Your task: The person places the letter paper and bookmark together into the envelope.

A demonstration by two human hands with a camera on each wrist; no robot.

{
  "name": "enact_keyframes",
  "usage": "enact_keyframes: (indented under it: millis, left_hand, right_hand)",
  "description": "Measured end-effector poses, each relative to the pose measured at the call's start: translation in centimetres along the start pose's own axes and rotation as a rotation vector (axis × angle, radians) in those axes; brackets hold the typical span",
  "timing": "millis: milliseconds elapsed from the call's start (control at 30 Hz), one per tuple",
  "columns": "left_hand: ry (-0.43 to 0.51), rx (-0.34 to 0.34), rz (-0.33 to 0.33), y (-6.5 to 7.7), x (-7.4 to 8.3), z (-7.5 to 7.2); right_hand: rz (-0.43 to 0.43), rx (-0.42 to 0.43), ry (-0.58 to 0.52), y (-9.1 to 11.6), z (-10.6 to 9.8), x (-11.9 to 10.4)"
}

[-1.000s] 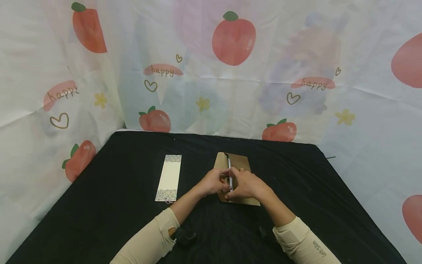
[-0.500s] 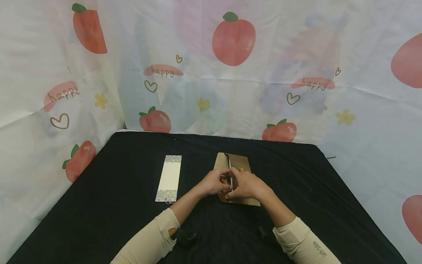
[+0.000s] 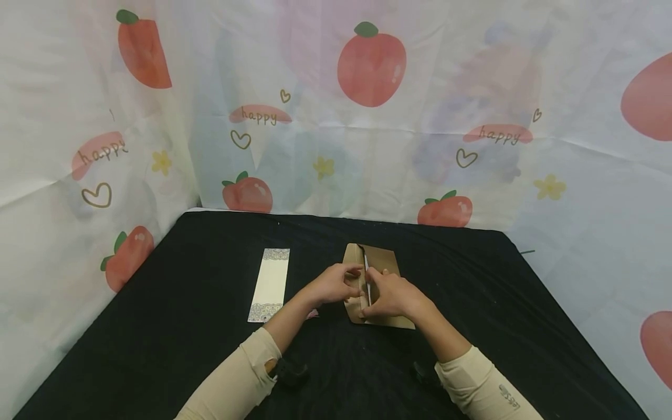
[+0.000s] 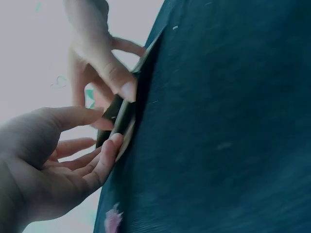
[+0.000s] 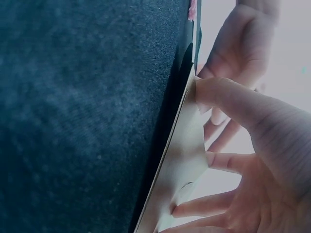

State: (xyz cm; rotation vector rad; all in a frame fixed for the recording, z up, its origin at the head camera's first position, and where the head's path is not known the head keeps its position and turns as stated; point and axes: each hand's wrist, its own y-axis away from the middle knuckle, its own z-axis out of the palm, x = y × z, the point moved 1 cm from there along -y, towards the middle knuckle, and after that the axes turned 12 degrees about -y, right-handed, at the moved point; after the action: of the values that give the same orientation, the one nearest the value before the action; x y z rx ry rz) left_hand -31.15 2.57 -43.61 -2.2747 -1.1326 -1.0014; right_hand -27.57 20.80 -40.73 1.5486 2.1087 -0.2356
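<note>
Where the black tablecloth (image 3: pixel 184 326) fills the frame, we list one brown paper envelope (image 3: pixel 385 259) lying flat near its middle. Our left hand (image 3: pixel 333 284) touches its left flap with relaxed fingers; our right hand (image 3: pixel 391 294) presses it flat, pinching a white strip (edge only visible). A patterned bookmark (image 3: pixel 269 284) lies well apart, leftward.

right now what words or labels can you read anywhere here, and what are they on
"happy" on the backdrop cloth, on a pink patch left of centre.
"happy" on the cloth again, on the pink patch at right.
"happy" on the cloth again, on the pink patch at far left.
Small print on the right sleeve: too small to read.
The paper strip has patterned ends, no readable words.
The brown envelope under the hands shows no text.
</note>
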Motion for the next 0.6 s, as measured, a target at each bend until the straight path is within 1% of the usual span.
enact_keyframes:
  millis: [67,167,333,433,500,600]
  left_hand:
    - [0.006,-0.013,0.001,0.1,-0.1,-0.5]
    - [0.008,-0.045,0.025,0.2,-0.2,-1.4]
    - [0.0,-0.121,0.096,0.5,-0.4,-2.8]
    - [-0.018,-0.139,0.12,0.6,-0.7,-3.7]
    - [-0.031,-0.138,0.117,0.7,-1.0,-4.2]
    - [-0.022,-0.139,0.094,0.9,-1.5,-4.7]
  right_hand:
    - [0.004,-0.004,0.0,0.0,0.0,0.0]
    - [0.009,-0.006,0.006,-0.1,0.0,0.0]
    - [0.013,-0.004,0.019,-0.2,0.0,-0.1]
    - [0.019,0.001,0.019,-0.1,0.1,-0.1]
    - [0.022,0.004,0.016,-0.1,0.1,-0.2]
    - [0.022,0.009,0.012,-0.1,0.2,-0.2]
